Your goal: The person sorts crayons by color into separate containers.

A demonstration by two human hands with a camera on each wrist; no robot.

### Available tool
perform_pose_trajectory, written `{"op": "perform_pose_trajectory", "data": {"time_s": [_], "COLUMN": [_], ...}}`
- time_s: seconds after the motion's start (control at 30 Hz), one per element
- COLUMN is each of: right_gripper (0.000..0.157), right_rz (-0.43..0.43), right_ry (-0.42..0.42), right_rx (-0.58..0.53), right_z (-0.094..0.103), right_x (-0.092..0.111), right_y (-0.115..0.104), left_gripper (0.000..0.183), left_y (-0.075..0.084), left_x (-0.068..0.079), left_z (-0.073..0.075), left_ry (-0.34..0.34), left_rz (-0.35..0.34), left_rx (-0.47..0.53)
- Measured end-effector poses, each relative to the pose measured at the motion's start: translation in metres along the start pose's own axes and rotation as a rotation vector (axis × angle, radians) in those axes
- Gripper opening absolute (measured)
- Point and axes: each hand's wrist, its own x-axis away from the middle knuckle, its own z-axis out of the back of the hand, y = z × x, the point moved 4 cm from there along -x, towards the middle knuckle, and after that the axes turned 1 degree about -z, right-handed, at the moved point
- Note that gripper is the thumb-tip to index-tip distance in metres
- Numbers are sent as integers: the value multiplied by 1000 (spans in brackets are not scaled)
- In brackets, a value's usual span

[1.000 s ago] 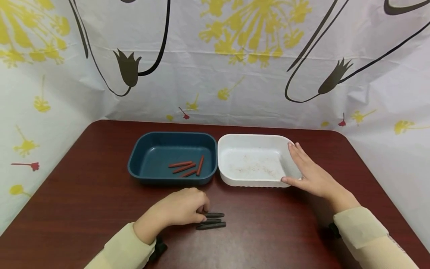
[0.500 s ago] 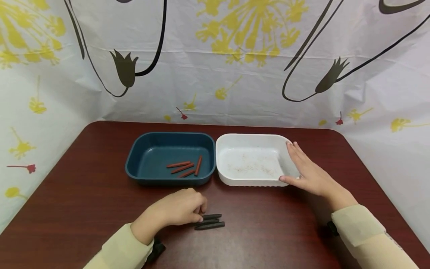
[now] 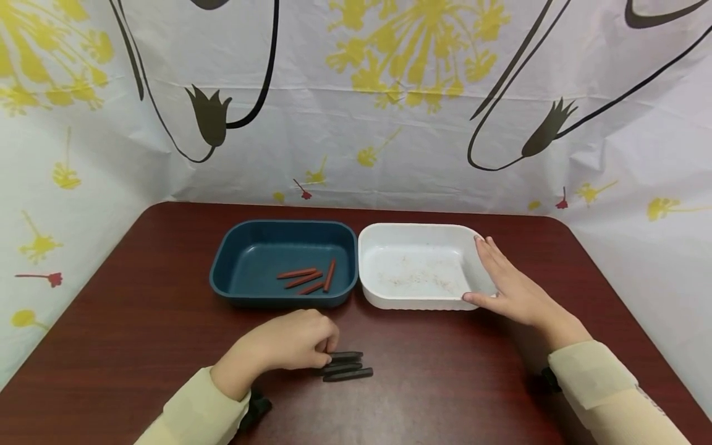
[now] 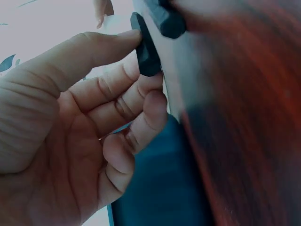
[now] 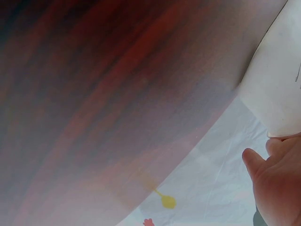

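My left hand (image 3: 295, 340) is low over the table, its thumb and fingertips pinching a black crayon (image 4: 148, 54), faceted and tapered. In the head view this crayon (image 3: 348, 356) lies nearly level, its left end hidden by the fingertips. Just below it two more black crayons (image 3: 350, 374) lie side by side on the table. My right hand (image 3: 514, 290) rests with straight fingers along the right side of the white bin (image 3: 423, 303), thumb at its front rim. Several red-brown crayons (image 3: 303, 280) lie in the dark blue bin (image 3: 278, 301).
Both bins stand side by side toward the back of the dark red-brown table (image 3: 434, 383). Small brownish specks dot the white bin's floor. A white patterned sheet (image 3: 389, 148) hangs behind and along the sides.
My left hand has shifted slightly left, and the upper black crayon has slid left with it. The right hand holds its place on the white bin.
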Motion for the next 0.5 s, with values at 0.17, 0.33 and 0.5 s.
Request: {"op": "perform_pose_trajectory", "data": {"time_s": [0.17,0.33,0.5], "right_gripper": [105,105,106], "right_rz": [3,10,13], "right_ry": [3,13,14], "right_rx": [-3,2,9], "right_z": [0,0,-1], "right_x": [-1,-1,-1], "right_y": [0,2,4], "left_gripper": [13,10,8], "left_y": [-3,-2,1], "left_x": [2,2,2], "left_z": [6,11,16], "left_ry": [19,38,64], "left_rz": [8,-12,-33], "left_rx": [2,-11,-29]}}
